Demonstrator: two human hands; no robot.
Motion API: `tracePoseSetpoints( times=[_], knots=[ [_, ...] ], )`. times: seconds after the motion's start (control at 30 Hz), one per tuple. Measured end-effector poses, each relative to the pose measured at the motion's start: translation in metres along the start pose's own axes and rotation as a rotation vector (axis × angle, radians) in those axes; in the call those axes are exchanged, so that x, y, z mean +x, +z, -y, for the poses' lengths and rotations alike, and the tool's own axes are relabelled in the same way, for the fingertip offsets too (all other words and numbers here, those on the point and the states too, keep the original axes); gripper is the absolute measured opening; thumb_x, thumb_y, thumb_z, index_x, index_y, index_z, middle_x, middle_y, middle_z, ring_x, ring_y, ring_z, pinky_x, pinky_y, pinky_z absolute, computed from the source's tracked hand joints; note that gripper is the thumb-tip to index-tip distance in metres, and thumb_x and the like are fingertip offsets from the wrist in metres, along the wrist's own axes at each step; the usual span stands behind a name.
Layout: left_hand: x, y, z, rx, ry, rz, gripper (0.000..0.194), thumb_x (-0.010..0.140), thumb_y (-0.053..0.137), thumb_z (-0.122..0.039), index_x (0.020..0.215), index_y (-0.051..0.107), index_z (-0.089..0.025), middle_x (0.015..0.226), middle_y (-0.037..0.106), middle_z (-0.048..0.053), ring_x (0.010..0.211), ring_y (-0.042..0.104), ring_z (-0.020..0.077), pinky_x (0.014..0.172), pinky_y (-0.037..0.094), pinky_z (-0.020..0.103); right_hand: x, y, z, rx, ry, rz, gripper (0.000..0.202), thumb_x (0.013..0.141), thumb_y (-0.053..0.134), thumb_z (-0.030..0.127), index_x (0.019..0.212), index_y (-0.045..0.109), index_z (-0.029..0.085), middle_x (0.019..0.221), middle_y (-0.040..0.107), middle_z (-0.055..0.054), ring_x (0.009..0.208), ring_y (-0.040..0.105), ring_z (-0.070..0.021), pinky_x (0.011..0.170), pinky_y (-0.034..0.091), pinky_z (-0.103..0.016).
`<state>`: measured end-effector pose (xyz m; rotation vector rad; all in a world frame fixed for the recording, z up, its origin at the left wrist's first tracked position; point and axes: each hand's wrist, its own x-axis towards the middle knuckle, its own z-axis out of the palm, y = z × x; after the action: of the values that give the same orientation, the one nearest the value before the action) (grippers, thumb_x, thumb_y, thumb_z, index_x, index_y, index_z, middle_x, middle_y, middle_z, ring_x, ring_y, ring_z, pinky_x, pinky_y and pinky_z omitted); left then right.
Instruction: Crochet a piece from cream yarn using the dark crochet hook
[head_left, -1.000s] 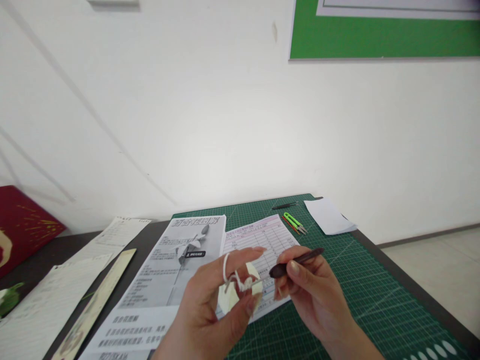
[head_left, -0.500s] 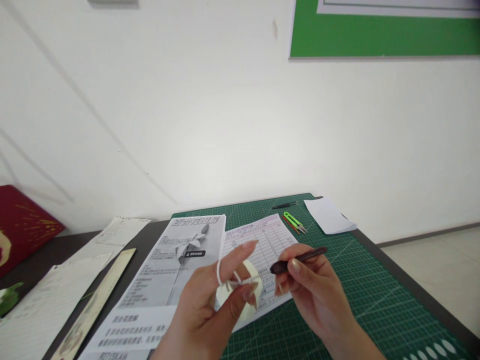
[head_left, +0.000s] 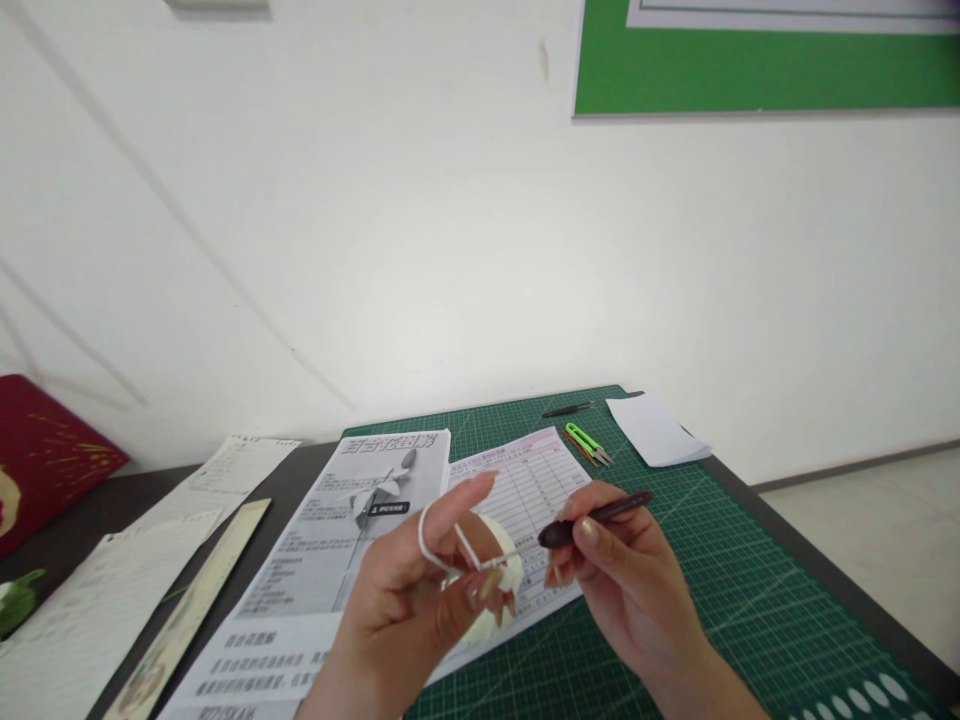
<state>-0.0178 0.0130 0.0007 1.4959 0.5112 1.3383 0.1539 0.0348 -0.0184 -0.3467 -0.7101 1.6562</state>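
Note:
In my right hand (head_left: 626, 560) is a crochet hook (head_left: 626, 507) with a dark brown handle, its thin shaft pointing left toward my left hand (head_left: 427, 590). White yarn (head_left: 424, 535) loops round my raised left index finger and runs down to the thumb, which pinches it against the other fingers. The hook's tip meets the yarn near that pinch; the exact stitch is too small to make out. Behind the left fingers shows a pale cream round thing (head_left: 511, 570), partly hidden, perhaps yarn or crocheted work.
On the green cutting mat (head_left: 675, 560) lie a printed flower sheet (head_left: 315, 560), a lined form (head_left: 517, 480), green thread snips (head_left: 583, 440), a dark slim tool (head_left: 568, 410) and white paper (head_left: 652, 430). A ruler (head_left: 195, 610) and handwritten pages (head_left: 82, 590) are at left.
The yarn loop has slid lower and widened on my left index finger. My left hand has tilted slightly; the right hand keeps the hook almost in the same place.

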Motion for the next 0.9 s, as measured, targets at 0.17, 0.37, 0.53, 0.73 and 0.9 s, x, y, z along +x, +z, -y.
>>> tracePoseSetpoints(
  times=[0.17, 0.37, 0.53, 0.73, 0.9],
  knots=[
    [0.001, 0.0, 0.005, -0.031, -0.001, 0.035, 0.046, 0.089, 0.058, -0.019, 0.131, 0.054, -0.037, 0.071, 0.055, -0.001, 0.068, 0.052, 0.0135, 0.063, 0.045, 0.026, 0.0, -0.001, -0.003, 0.034, 0.03, -0.002, 0.009, 0.07, 0.082, 0.02, 0.075, 0.075, 0.017, 0.059, 0.076, -0.003, 0.048, 0.07, -0.0103, 0.049, 0.057, -0.013],
    [-0.001, 0.01, 0.003, 0.262, 0.067, -0.077, 0.053, 0.089, 0.056, -0.015, 0.135, 0.049, -0.04, 0.069, 0.055, -0.002, 0.07, 0.05, 0.0141, 0.068, 0.044, 0.027, 0.0, -0.004, -0.005, 0.074, 0.057, -0.024, 0.011, 0.069, 0.083, 0.02, 0.075, 0.074, 0.016, 0.057, 0.076, -0.004, 0.046, 0.069, -0.0096, 0.048, 0.056, -0.011],
    [-0.007, 0.013, 0.005, 0.436, 0.102, -0.269, 0.056, 0.083, 0.062, -0.013, 0.133, 0.053, -0.038, 0.074, 0.064, 0.002, 0.073, 0.056, 0.0207, 0.074, 0.048, 0.037, 0.0, -0.005, -0.005, 0.099, 0.073, -0.019, 0.009, 0.073, 0.08, 0.021, 0.077, 0.074, 0.016, 0.058, 0.076, -0.003, 0.046, 0.068, -0.0086, 0.049, 0.056, -0.012],
    [-0.007, 0.017, 0.008, 0.449, 0.166, -0.312, 0.068, 0.084, 0.061, -0.013, 0.139, 0.039, -0.047, 0.083, 0.066, 0.0, 0.073, 0.056, 0.0196, 0.072, 0.048, 0.038, 0.0, -0.004, -0.006, 0.094, 0.061, 0.001, 0.008, 0.075, 0.079, 0.023, 0.076, 0.073, 0.017, 0.059, 0.076, -0.003, 0.047, 0.069, -0.0087, 0.049, 0.055, -0.012],
    [-0.003, 0.018, 0.003, 0.361, 0.101, -0.217, 0.073, 0.089, 0.056, -0.016, 0.143, 0.023, -0.052, 0.072, 0.055, -0.003, 0.065, 0.05, 0.0145, 0.066, 0.047, 0.03, -0.003, -0.002, -0.004, 0.02, 0.006, 0.002, 0.008, 0.074, 0.079, 0.022, 0.075, 0.072, 0.016, 0.059, 0.076, -0.004, 0.048, 0.069, -0.0099, 0.049, 0.055, -0.013]
  ],
)
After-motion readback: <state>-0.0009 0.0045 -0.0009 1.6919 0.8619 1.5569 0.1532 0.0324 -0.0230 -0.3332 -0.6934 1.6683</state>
